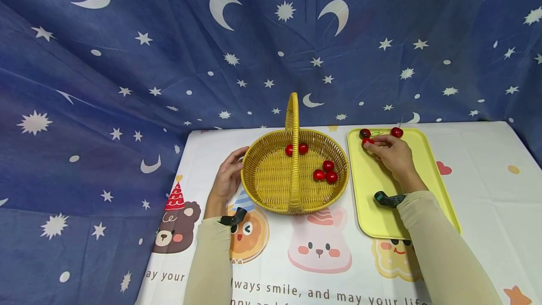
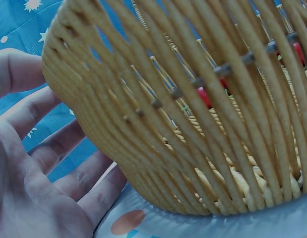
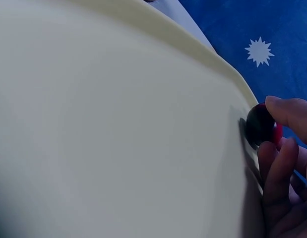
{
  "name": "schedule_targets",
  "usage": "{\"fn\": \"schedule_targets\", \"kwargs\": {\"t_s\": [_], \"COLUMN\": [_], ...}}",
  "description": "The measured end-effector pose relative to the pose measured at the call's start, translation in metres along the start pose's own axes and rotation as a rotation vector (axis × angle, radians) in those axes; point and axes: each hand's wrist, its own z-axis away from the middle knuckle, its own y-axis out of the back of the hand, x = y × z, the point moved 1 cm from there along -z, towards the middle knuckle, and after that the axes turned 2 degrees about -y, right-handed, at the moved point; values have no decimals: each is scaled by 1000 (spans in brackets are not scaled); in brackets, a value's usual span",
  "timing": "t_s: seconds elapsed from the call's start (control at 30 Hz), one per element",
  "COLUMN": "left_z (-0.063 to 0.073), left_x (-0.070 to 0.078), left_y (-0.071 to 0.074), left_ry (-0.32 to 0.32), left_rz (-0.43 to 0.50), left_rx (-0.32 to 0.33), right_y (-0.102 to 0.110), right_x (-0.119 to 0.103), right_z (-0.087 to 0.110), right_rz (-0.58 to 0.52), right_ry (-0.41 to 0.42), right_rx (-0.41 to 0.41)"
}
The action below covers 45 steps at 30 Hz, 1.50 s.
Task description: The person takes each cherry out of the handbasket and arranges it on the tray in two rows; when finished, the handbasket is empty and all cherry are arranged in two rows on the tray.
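Observation:
My left hand (image 1: 227, 179) rests against the left side of a yellow wicker basket (image 1: 271, 201), its fingers spread along the outer wall in the left wrist view. Inside the basket lie several red cherries, two by the handle (image 1: 295, 173) and a cluster of cherries (image 1: 331, 177) at the right. Over the far left of a yellow tray (image 1: 377, 211), my right hand (image 1: 394, 154) pinches a red cherry (image 1: 367, 141) between thumb and fingers. A darker cherry (image 1: 364, 133) sits right beside it. Another red cherry (image 1: 396, 132) with a stem lies near the tray's far edge.
The tray stands close to the basket's right side, on a white tablecloth (image 1: 271, 248) printed with cartoon animals and words. A blue curtain (image 1: 254, 36) with moons and stars hangs behind and to the left of the table. The basket's handle arches high over its middle.

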Motion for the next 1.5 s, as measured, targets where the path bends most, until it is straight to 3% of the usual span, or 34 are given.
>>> {"fn": "schedule_targets", "kwargs": {"t_s": [1.03, 1.5], "left_z": [-1, 0], "left_x": [0, -1], "left_y": [0, 1], "left_ry": [-21, -8], "left_rz": [-5, -4], "left_rx": [-22, -12], "right_y": [8, 14], "right_x": [-4, -21], "right_z": [3, 6], "right_rz": [-141, -81], "right_ry": [-27, 13], "right_rx": [0, -31]}}
